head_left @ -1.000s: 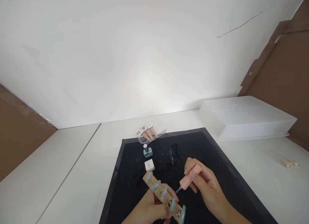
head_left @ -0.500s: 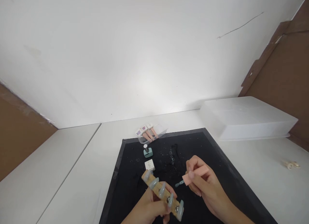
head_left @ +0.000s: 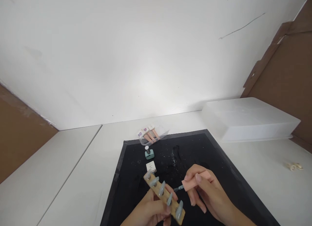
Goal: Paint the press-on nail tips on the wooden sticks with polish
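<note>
My left hand [head_left: 148, 212] grips a wooden strip [head_left: 163, 196] that carries several pale grey-blue false nails, held tilted over the black mat [head_left: 216, 161]. My right hand [head_left: 207, 193] pinches a pink nail-polish brush cap [head_left: 195, 182]. The cap's small brush tip points left and sits close to one of the middle nails on the strip. Whether the tip touches the nail I cannot tell. An open teal polish bottle [head_left: 149, 152] and a white square bottle [head_left: 151, 167] stand on the mat just beyond the strip.
A clear pouch with three pink-handled polishes [head_left: 149, 135] lies at the mat's far edge. A frosted plastic box [head_left: 248, 119] rests at the right on the white table [head_left: 73, 174]. Small pale rings [head_left: 293, 166] lie far right. Brown panels flank both sides.
My right hand lowered the brush cap and brought its tip left, toward the nails. My left hand tilted the strip slightly and drew it a little lower.
</note>
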### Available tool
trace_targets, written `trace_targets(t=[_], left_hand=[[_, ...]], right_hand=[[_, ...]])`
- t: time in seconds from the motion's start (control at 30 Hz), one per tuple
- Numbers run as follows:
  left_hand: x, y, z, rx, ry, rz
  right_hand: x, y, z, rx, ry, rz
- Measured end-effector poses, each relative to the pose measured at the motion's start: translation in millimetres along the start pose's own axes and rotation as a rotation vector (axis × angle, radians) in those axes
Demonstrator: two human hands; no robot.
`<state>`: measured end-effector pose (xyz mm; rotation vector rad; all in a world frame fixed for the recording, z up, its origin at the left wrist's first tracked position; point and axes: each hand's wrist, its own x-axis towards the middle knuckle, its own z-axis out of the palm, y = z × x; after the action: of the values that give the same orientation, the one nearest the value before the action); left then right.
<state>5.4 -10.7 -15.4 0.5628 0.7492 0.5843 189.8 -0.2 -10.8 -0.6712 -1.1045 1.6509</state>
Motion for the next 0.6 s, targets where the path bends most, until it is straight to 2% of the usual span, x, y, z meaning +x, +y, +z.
trace_targets(t=[0.1,0.27,0.6], left_hand=[[-0.6,2.8,1.1,-0.024,-0.032,0.031],[-1.0,4.9,0.1,-0.034,-0.022,0.068],[4.0,2.0,-3.8,-0.050,-0.030,0.123]], right_hand=[[1.2,-2.1,1.1,-0.104,0.014,-0.107],[2.6,-15.6,7.7,-0.413,0.034,-0.274],[-0.2,-25.3,10.5,-0.646,-0.060,-0.295]])
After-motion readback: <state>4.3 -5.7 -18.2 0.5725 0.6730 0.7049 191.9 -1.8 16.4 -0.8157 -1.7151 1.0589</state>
